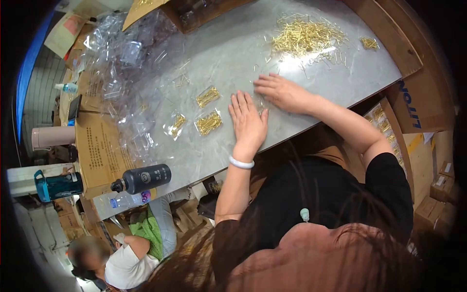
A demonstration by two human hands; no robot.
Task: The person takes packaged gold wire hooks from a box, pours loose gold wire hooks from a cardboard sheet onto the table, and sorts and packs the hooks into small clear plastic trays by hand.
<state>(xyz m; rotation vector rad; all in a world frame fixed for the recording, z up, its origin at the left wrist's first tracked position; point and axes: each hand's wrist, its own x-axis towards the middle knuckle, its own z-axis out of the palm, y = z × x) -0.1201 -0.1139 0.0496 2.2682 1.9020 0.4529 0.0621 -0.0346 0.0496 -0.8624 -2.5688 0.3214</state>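
Note:
My left hand [247,120], with a pale bangle at the wrist, lies flat on the grey table [214,58], fingers pointing away from me. Just right of it, my right hand [284,93] rests with its fingers stretched out to the left. Neither hand shows anything held. Left of my left hand are clear bags of gold hooks: one [208,97] farther away, one [209,122] nearer and a smaller one [178,125] to the left. Beyond my right hand spreads a loose pile of gold hooks [307,39], with a small bunch [369,43] at its right.
Clear plastic bags [129,58] cover the table's left side. A dark bottle [146,178] and a clear bottle [131,199] lie near the left corner. Cardboard boxes [194,17] stand at the far edge and right. Another person [129,263] is at lower left.

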